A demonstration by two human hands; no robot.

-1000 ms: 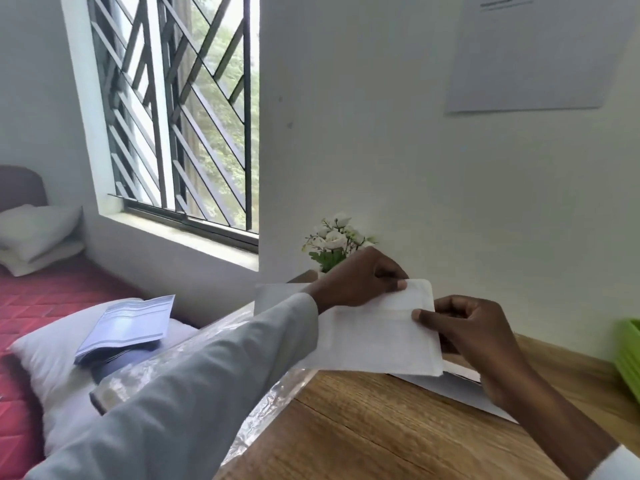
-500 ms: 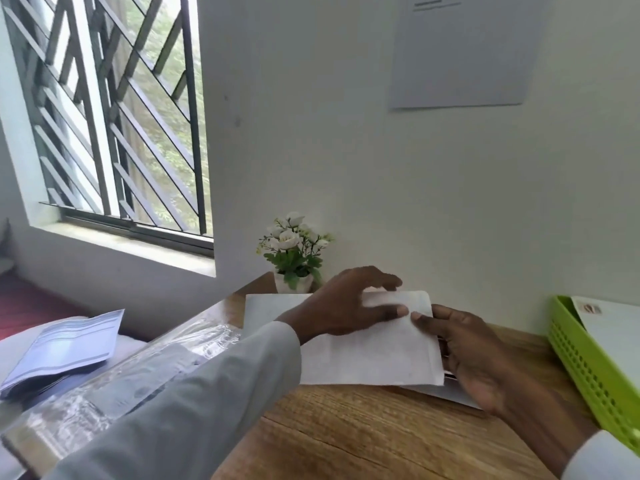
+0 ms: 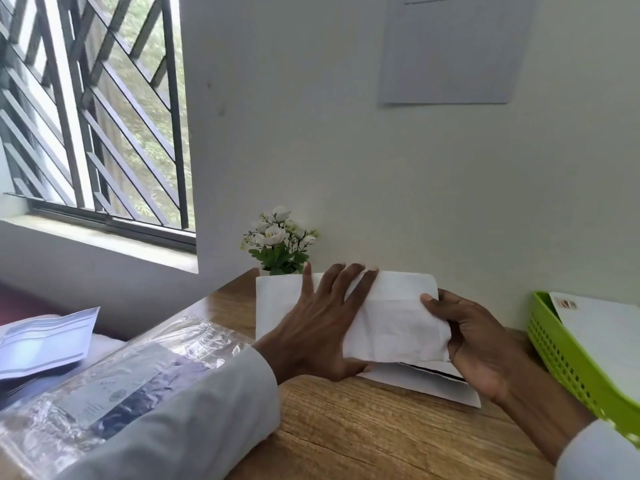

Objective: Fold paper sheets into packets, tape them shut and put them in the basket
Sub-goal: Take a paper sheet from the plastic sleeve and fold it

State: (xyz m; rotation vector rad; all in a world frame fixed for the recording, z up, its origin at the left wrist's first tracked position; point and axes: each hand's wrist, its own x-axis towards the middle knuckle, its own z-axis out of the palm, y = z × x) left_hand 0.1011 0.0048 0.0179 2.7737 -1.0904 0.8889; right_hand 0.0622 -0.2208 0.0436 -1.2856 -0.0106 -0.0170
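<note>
A folded white paper sheet (image 3: 398, 320) lies on the wooden table (image 3: 363, 431) near the wall. My left hand (image 3: 322, 327) presses flat on its left half, fingers straight and spread. My right hand (image 3: 474, 341) grips the sheet's right edge, thumb on top and fingers curled beneath. More white paper (image 3: 426, 382) lies under the sheet. A green basket (image 3: 568, 362) stands at the right edge and holds a white packet (image 3: 602, 327) with a small piece of tape at its corner.
A small pot of white flowers (image 3: 278, 242) stands against the wall behind the sheet. A clear plastic-wrapped pack (image 3: 114, 386) lies at the table's left edge, with a printed leaflet (image 3: 45, 341) beyond it. A barred window (image 3: 93, 109) is to the left.
The sheet has come down from being held up to lying on the table. My left hand has gone from pinching its top edge to pressing flat on it. The view has swung right, showing the basket.
</note>
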